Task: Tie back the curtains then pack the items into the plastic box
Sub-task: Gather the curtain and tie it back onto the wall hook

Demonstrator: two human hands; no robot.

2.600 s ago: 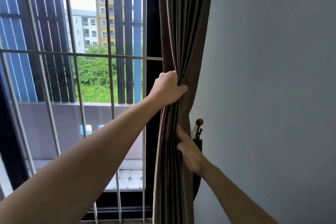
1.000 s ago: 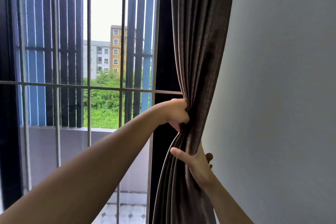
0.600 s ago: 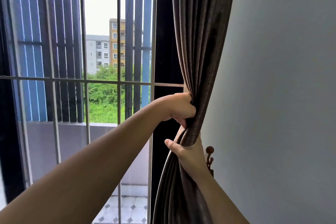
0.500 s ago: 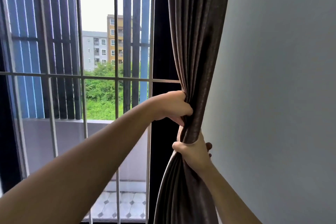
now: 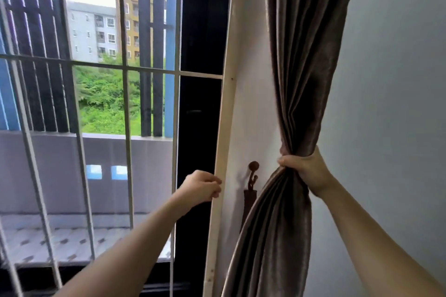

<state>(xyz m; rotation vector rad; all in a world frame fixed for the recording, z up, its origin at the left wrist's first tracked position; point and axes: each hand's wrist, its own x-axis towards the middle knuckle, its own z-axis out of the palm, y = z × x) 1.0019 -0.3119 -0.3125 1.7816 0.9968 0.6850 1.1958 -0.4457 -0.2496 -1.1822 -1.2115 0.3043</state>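
Note:
A brown curtain (image 5: pixel 304 60) hangs at the right of the window, gathered into a bunch. My right hand (image 5: pixel 306 171) grips the bunch at its narrow waist and holds it away from the wall. My left hand (image 5: pixel 201 188) is free of the curtain, its fingers loosely curled and holding nothing, in front of the cream window frame (image 5: pixel 223 152). Between the hands, a dark wooden tieback hook (image 5: pixel 253 172) with a round knob sticks out of the wall, and a dark strap (image 5: pixel 247 207) hangs below it. No plastic box is in view.
White window bars (image 5: pixel 125 94) cover the glass on the left, with a balcony, trees and buildings outside. A plain grey wall (image 5: pixel 391 103) fills the right side. The black window frame (image 5: pixel 200 108) stands left of the cream strip.
My left hand has let go of the curtain and dropped to the left. My right hand has pulled the gathered curtain to the right, uncovering the hook and the cream frame.

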